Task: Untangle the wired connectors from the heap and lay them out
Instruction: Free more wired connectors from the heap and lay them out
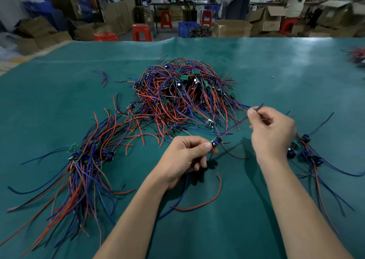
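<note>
A tangled heap (pixel 183 99) of red, blue and black wires with small green boards lies mid-table. My left hand (pixel 185 156) pinches one small connector board (pixel 216 141) between thumb and fingers, just in front of the heap. Its red and blue wires hang below the hand and curl on the mat. My right hand (pixel 272 132) grips the far ends of that connector's upper wires (pixel 237 124), held taut and slanting up to the right. A laid-out bundle of connectors (pixel 88 156) rests at the left, and a smaller group (pixel 308 154) at the right.
A green mat (pixel 256 209) covers the table. Another small wire pile (pixel 358 56) sits at the far right edge. Behind the table stand red stools (pixel 141 32), a blue crate (pixel 186 29), cardboard boxes and people at benches.
</note>
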Motion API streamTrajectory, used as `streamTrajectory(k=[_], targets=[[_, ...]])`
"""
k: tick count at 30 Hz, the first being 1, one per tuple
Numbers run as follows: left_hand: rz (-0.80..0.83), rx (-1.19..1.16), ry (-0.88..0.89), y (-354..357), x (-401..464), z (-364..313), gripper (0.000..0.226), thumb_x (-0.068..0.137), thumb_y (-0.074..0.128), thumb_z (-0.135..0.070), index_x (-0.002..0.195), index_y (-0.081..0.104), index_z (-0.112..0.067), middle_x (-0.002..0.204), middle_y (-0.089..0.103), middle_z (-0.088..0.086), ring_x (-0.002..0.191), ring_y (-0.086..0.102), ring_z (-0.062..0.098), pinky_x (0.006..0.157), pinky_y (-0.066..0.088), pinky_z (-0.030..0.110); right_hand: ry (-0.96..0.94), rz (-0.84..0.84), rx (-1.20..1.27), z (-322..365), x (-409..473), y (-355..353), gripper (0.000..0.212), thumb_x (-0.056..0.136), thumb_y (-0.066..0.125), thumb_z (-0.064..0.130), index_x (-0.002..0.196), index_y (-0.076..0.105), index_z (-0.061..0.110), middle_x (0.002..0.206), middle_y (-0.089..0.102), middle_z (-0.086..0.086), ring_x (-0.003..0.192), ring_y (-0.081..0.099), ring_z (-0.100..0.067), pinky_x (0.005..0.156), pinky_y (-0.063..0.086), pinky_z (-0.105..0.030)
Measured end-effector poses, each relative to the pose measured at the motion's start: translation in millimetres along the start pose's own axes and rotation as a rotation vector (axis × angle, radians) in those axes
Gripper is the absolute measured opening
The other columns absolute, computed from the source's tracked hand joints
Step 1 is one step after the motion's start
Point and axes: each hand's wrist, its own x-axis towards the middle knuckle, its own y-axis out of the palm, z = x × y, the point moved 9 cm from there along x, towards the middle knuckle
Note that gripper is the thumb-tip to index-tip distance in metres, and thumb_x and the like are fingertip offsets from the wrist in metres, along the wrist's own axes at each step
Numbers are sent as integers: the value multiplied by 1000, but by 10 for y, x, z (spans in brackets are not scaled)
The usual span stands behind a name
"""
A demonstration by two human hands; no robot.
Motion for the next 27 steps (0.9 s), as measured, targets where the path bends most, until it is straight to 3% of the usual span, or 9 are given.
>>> streamTrajectory(k=[4, 7, 9, 11, 14, 16, 20, 24, 27], targets=[[-16, -42, 0, -34, 2, 1, 22, 100, 57, -18, 85, 74, -13, 56, 59, 1, 44, 45, 7, 45, 30, 16, 268, -198, 307, -276, 33, -218, 15, 96, 62, 15, 82, 64, 20, 66, 65, -2, 43, 57, -8, 44, 45, -30], [-73, -196, 13, -108, 20, -7, 22, 103, 50, -11, 91, 68, -8, 63, 63, 4, 49, 52, 9, 47, 37, 16, 361, -260, 389, -345, 33, -306, 13, 100, 57, 18, 90, 61, 12, 63, 65, -4, 39, 54, -9, 38, 38, -25], [-73, -255, 13, -111, 28, -9, 23, 104, 44, -6, 98, 66, -5, 68, 65, 6, 53, 56, 11, 49, 41, 17, 391, -113, 433, -261, -39, -116, 26, 102, 57, 25, 81, 62, 12, 57, 64, -3, 38, 52, -11, 35, 35, -21], [-65, -277, 10, -97, 30, -9, 24, 104, 42, -5, 103, 65, -4, 70, 65, 7, 55, 57, 12, 51, 43, 17, 375, 148, 468, -54, -199, 220, 35, 102, 58, 34, 77, 66, 11, 54, 64, -4, 38, 51, -13, 35, 33, -20], [-58, -281, 7, -84, 26, -11, 21, 103, 45, -6, 101, 66, -6, 66, 64, 8, 51, 57, 12, 48, 43, 17, 113, 528, 237, 300, -505, 624, 33, 85, 70, 53, 81, 75, 20, 64, 71, 0, 48, 59, -12, 44, 41, -24], [-60, -250, 5, -83, 22, -15, 19, 102, 49, -8, 97, 67, -8, 62, 62, 7, 47, 54, 12, 44, 39, 17, 13, 637, 168, 398, -630, 729, 28, 76, 76, 53, 89, 77, 28, 76, 75, 4, 62, 66, -12, 57, 50, -27], [-79, -158, -2, -106, 17, -14, 24, 101, 52, -14, 91, 72, -19, 56, 56, 3, 41, 44, 10, 40, 31, 17, 55, 621, 269, 385, -585, 676, 19, 72, 86, 37, 87, 77, 31, 77, 76, -1, 67, 69, -15, 51, 42, -13], [-31, -134, 13, -56, 8, -52, 24, 102, 50, -15, 93, 72, -19, 53, 52, 2, 41, 38, 9, 40, 28, 16, 72, 567, 377, 424, -531, 605, 11, 79, 86, 14, 79, 77, 21, 70, 75, 1, 57, 64, -5, 50, 42, -10], [-1, -111, 16, -25, 3, -64, 23, 102, 50, -16, 93, 71, -17, 53, 53, 2, 41, 37, 10, 42, 27, 17, 122, 417, 420, 382, -392, 444, 18, 81, 84, 12, 74, 78, 27, 69, 72, 8, 57, 57, -2, 51, 41, -12]])
